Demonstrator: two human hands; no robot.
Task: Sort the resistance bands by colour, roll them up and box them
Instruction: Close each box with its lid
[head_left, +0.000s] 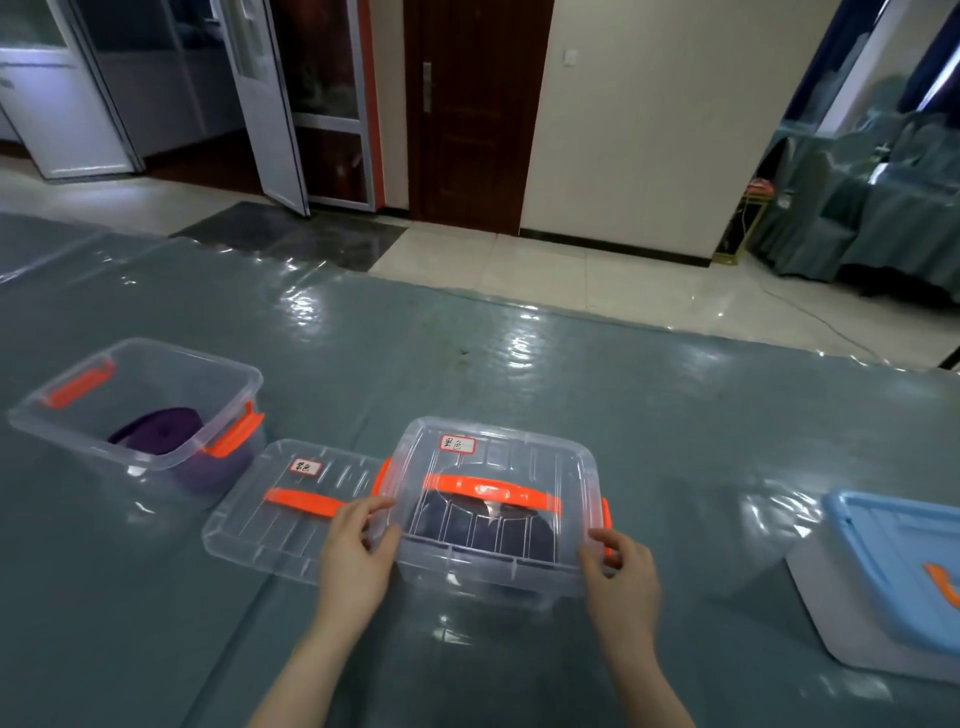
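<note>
At centre frame, both hands press a clear lid onto a clear plastic box with orange latches (493, 525) holding dark rolled bands (467, 525). The left hand (356, 551) and right hand (618, 577) curl their grip around opposite edges, probably to seat the lid. At left, an open box holds a purple rolled band (161, 431).

- Centre of the frame: a clear lidded box (493, 512) with an orange handle (491, 491) and a label, something dark inside.
- The left hand (356, 553) pinches the lid's left edge; the right hand (618, 571) grips its right side by an orange clip (605, 519).
- Just left of it lies a loose clear lid (283, 512).
- Left of the frame: an open clear box (140, 402) holding a rolled purple band (158, 428).
- Right edge: a blue-lidded box (891, 582).
- All stand on a grey-green table (519, 364) under glossy plastic.
</note>
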